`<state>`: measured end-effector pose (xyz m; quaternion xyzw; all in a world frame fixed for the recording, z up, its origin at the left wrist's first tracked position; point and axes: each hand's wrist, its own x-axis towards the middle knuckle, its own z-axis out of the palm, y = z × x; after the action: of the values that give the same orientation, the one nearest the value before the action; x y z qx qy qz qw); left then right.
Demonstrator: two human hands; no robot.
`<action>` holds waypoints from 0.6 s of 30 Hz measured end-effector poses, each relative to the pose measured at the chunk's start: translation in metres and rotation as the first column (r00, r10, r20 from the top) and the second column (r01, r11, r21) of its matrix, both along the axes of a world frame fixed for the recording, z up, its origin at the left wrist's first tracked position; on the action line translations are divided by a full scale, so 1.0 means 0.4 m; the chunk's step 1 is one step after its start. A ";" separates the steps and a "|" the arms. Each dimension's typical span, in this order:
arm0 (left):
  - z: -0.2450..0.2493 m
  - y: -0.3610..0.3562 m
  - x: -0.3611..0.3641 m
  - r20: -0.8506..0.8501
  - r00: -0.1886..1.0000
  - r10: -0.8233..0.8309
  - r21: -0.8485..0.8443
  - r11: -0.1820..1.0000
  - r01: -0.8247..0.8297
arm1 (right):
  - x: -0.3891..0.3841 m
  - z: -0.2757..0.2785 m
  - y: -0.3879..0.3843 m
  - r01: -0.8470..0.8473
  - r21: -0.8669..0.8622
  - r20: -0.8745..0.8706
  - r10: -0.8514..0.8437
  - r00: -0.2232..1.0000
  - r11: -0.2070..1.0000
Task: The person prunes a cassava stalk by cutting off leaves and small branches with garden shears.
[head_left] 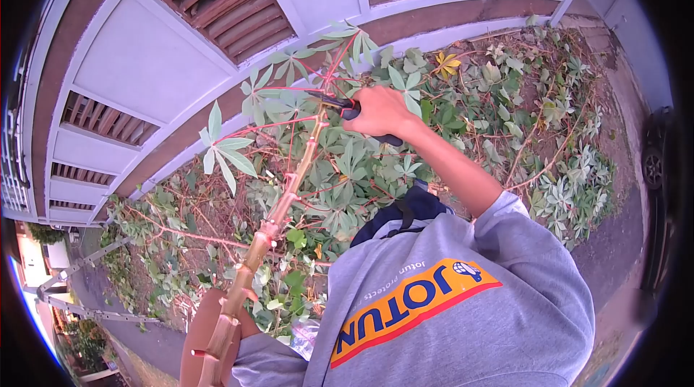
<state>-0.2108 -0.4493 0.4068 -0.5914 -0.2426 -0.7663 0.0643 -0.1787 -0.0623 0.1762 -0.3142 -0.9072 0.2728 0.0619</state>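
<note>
A long cassava stem (254, 250) slants up from the bottom left, knobbed with cut leaf scars. Its upper end bears red leaf stalks and green palmate leaves (230, 154). My right hand (382, 111) is closed around black-handled pruning shears (334, 101), whose blades lie at the stem near its leafy top. Lower down, my left hand (249, 323) is wrapped at the stem, mostly hidden behind it. Beside that hand is a smooth brown rounded shape (206, 325) that I cannot make out.
Cut leaves and branches (499, 127) cover the ground around me. A pale wall (166, 40) with brown louvred vents runs along the top and left. A metal ladder (90, 307) lies at the lower left, and a dark vehicle (654, 170) stands at the right edge.
</note>
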 end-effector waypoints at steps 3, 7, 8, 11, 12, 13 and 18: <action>-0.048 0.012 -0.003 0.035 0.999 -0.004 -0.028 1.000 0.005 | 0.037 0.036 0.033 -0.037 -0.056 0.070 0.041 0.997 0.998; -0.123 0.042 -0.002 0.103 0.995 -0.018 -0.070 0.997 0.025 | 0.071 0.097 0.088 -0.144 0.065 0.274 0.121 0.954 0.987; -0.141 0.051 -0.005 0.120 0.992 -0.025 -0.080 0.996 0.035 | 0.077 0.111 0.099 -0.149 0.092 0.291 0.116 0.950 0.985; -0.201 0.086 -0.006 0.171 0.984 -0.038 -0.124 0.990 0.060 | 0.091 0.144 0.122 -0.159 0.156 0.306 0.105 0.946 0.975; -0.220 0.096 -0.007 0.187 0.981 -0.042 -0.139 0.988 0.068 | 0.094 0.168 0.122 -0.219 0.118 0.355 0.165 0.920 0.969; -0.229 0.101 -0.012 0.198 0.979 -0.048 -0.142 0.987 0.077 | 0.096 0.179 0.122 -0.276 0.076 0.401 0.224 0.888 0.958; -0.280 0.130 0.000 0.233 0.970 -0.071 -0.168 0.979 0.112 | 0.096 0.157 0.097 -0.481 -0.073 0.524 0.444 0.727 0.874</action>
<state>-0.2107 -0.3971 0.2947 -0.5146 -0.2890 -0.8055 -0.0527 -0.1401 -0.0236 0.2391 -0.1382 -0.9468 0.1522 -0.2477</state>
